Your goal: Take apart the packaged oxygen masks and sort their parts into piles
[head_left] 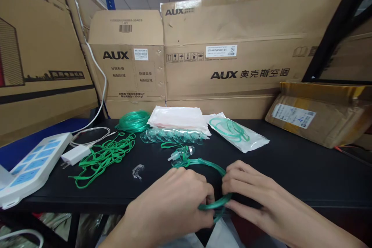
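A loop of clear green tubing [216, 167] is between my two hands at the table's front edge. My left hand [180, 197] is closed round the loop's lower left side, its fingertips curled under. On the right side, my right hand [250, 192] pinches the same tubing between thumb and fingers. Just beyond the loop lies a clear green oxygen mask [181, 155] with a green strap, close to the tubing's far end. Behind it stands a row of nested masks [174, 136]. A few small metal strips [137, 171] lie left of my left hand.
Green elastic straps [107, 155] lie tangled at left, near a white charger [76, 155] and a power strip [37, 166]. Farther back are coiled green tubing [133, 121], white packets [177, 118] and a bagged tubing set [240, 133]. A cardboard box [319, 114] stands at right.
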A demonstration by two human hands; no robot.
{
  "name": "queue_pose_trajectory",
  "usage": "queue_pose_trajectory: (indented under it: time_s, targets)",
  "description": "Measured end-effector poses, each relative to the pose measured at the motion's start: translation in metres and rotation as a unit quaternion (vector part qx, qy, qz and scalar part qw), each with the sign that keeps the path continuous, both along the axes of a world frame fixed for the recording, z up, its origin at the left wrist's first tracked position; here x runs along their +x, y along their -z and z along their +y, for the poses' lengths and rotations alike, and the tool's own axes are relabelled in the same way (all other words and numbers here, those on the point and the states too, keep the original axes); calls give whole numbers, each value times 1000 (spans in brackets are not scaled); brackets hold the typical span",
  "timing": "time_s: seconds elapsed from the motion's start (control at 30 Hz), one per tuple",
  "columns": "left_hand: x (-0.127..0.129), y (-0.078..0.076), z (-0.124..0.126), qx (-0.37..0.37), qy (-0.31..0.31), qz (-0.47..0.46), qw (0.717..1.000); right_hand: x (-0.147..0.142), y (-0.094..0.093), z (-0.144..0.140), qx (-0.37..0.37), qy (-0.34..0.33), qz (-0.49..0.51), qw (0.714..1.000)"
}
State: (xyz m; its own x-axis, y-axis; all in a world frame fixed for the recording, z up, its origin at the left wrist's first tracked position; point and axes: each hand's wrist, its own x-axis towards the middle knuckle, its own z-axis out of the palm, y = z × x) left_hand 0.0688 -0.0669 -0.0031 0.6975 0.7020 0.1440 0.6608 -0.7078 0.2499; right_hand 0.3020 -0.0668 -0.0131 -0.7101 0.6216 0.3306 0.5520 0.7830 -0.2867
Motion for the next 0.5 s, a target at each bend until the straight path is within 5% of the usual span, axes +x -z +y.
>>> queue_pose_trajectory:
  time_s: [0.2, 0.5]
  targets:
    - [2, 9, 2, -63, 12, 1, 998, 6, 13, 2, -47, -2, -9, 999]
    - [14, 15, -3, 54, 24, 56, 997, 7, 19, 0, -9, -1, -7, 1000]
